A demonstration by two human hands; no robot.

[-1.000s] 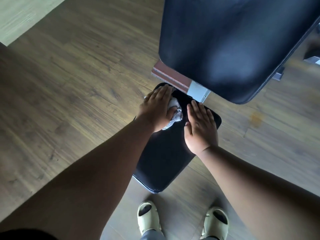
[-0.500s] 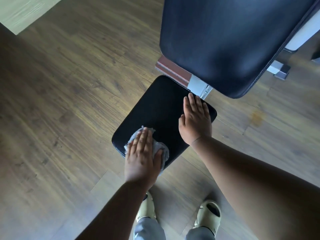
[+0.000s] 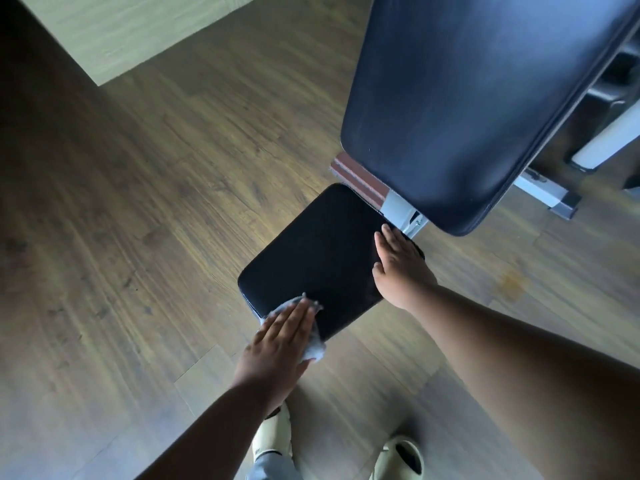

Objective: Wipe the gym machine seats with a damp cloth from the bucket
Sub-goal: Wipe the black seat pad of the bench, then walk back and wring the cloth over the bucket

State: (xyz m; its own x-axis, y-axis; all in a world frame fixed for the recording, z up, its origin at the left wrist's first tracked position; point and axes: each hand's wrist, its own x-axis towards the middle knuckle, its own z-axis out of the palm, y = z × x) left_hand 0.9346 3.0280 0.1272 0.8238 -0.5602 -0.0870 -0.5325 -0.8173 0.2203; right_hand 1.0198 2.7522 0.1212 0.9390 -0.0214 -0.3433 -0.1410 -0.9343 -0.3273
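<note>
A small black padded seat (image 3: 322, 258) sits low in the middle of the view. My left hand (image 3: 277, 348) lies flat on a grey cloth (image 3: 313, 348), pressing it against the seat's near left corner; most of the cloth is hidden under the palm. My right hand (image 3: 401, 268) rests flat, fingers together, on the seat's right edge and holds nothing. Behind the seat rises the large black backrest pad (image 3: 485, 98). No bucket is in view.
White and red-brown frame parts (image 3: 398, 206) join seat and backrest. More white frame tubing (image 3: 543, 188) stands on the right. Dark wood floor (image 3: 156, 202) surrounds the bench. My feet in pale slippers (image 3: 398, 455) stand just below the seat.
My left hand has dragged the cloth from the seat's far edge by the frame down to the near left corner. The right hand has stayed on the right side of the seat.
</note>
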